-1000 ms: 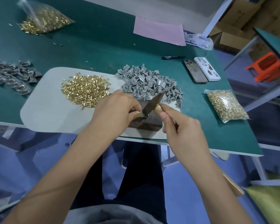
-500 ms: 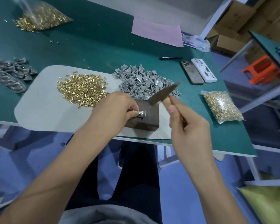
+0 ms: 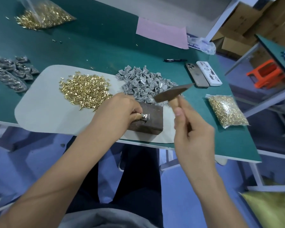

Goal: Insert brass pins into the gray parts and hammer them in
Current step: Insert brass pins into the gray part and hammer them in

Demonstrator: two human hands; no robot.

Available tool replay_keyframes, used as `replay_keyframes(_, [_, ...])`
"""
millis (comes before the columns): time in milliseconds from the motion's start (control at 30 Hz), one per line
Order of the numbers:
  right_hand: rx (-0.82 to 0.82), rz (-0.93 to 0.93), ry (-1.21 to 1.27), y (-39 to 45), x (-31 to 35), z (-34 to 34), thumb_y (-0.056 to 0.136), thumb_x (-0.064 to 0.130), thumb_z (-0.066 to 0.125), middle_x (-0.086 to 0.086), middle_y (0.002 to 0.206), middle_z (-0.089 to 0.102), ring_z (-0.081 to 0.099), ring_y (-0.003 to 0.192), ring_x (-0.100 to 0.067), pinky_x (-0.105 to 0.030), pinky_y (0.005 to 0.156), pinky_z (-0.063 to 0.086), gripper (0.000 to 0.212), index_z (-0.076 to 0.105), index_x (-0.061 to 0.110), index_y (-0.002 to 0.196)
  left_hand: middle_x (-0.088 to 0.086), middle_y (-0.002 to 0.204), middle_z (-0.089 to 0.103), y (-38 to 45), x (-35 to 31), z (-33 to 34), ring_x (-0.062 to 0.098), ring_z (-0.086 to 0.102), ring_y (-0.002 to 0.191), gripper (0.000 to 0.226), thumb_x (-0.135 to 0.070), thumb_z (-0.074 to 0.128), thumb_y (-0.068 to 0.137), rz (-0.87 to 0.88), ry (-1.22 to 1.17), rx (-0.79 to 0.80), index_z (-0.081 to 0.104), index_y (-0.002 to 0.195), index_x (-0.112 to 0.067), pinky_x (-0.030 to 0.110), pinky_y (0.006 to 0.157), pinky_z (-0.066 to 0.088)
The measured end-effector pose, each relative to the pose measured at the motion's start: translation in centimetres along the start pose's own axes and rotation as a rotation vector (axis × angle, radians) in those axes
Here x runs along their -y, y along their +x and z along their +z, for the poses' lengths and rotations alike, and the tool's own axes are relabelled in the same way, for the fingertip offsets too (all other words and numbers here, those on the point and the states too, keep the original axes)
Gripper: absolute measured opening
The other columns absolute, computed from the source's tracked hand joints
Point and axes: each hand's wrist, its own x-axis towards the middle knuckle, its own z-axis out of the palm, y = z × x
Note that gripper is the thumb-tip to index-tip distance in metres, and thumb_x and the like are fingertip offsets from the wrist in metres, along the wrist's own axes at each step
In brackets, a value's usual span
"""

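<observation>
My left hand [image 3: 117,112] pinches a small gray part [image 3: 145,116] with a brass pin in it against the top of a dark block [image 3: 150,122] at the table's near edge. My right hand [image 3: 192,129] grips the wooden handle of a small hammer; its dark metal head [image 3: 171,92] is raised above and to the right of the block, apart from the part. A loose pile of brass pins [image 3: 85,89] and a heap of gray parts [image 3: 145,84] lie on a pale mat [image 3: 39,112] behind the block.
Finished darker parts [image 3: 10,74] lie at the left on the green table [image 3: 97,46]. Bags of brass pins sit at the far left [image 3: 43,17] and the right [image 3: 225,111]. Two phones [image 3: 202,74], a pen [image 3: 174,60] and a pink sheet [image 3: 161,32] lie behind.
The hammer head has lifted off the part on the block and swung up and to the right. My left hand stays on the part.
</observation>
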Motion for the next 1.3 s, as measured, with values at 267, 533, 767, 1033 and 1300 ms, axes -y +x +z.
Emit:
replay_keyframes(267, [-0.019, 0.006, -0.012, 0.2, -0.2, -0.1, 0.104, 0.052, 0.042, 0.042, 0.09, 0.063, 0.066, 0.083, -0.001, -0.028, 0.07, 0.053, 0.033, 0.05, 0.053, 0.136, -0.012, 0.092, 0.064, 0.0, 0.0, -0.1, 0.015, 0.051, 0.097, 0.007, -0.038, 0.069, 0.089, 0.011, 0.018, -0.014, 0.074, 0.092, -0.034, 0.034, 0.079, 0.047])
replay_keyframes(533, [0.061, 0.062, -0.05, 0.0, -0.2, -0.4, 0.103, 0.058, 0.041, 0.034, 0.091, 0.066, 0.061, 0.072, 0.0, -0.029, 0.068, 0.051, 0.035, 0.056, 0.053, 0.134, -0.011, 0.095, 0.067, 0.1, 0.2, -0.2, 0.015, 0.05, 0.098, 0.012, -0.041, 0.068, 0.09, 0.018, 0.027, 0.006, 0.076, 0.096, -0.034, 0.039, 0.084, 0.048])
replay_keyframes(767, [-0.099, 0.05, 0.087, -0.4, -0.3, 0.2, 0.106, 0.045, 0.043, 0.033, 0.089, 0.063, 0.057, 0.075, 0.002, -0.027, 0.069, 0.048, 0.041, 0.063, 0.031, 0.138, -0.011, 0.095, 0.067, 0.2, 0.3, -0.1, 0.015, 0.05, 0.095, 0.012, -0.039, 0.069, 0.089, 0.027, 0.028, 0.004, 0.076, 0.097, -0.034, 0.04, 0.084, 0.048])
replay_keyframes(1033, [0.05, 0.086, -0.068, 0.3, -0.2, 0.1, 0.102, 0.058, 0.039, 0.053, 0.117, 0.055, 0.067, 0.106, -0.001, -0.038, 0.088, 0.057, 0.028, 0.045, 0.062, 0.13, -0.01, 0.093, 0.067, 0.1, 0.4, 0.0, 0.015, 0.049, 0.093, 0.011, -0.037, 0.069, 0.09, 0.054, 0.026, -0.019, 0.076, 0.097, -0.033, 0.033, 0.078, 0.046])
replay_keyframes(1300, [0.036, 0.153, 0.021, -0.3, -1.3, 0.7, 0.101, 0.052, 0.04, 0.041, 0.1, 0.062, 0.059, 0.087, 0.006, -0.028, 0.08, 0.049, 0.032, 0.048, 0.058, 0.131, -0.015, 0.085, 0.057, -0.9, 0.1, 0.9, 0.007, 0.044, 0.088, 0.003, -0.027, 0.07, 0.087, -0.001, -0.086, -0.119, 0.069, 0.089, -0.028, 0.025, 0.068, 0.031])
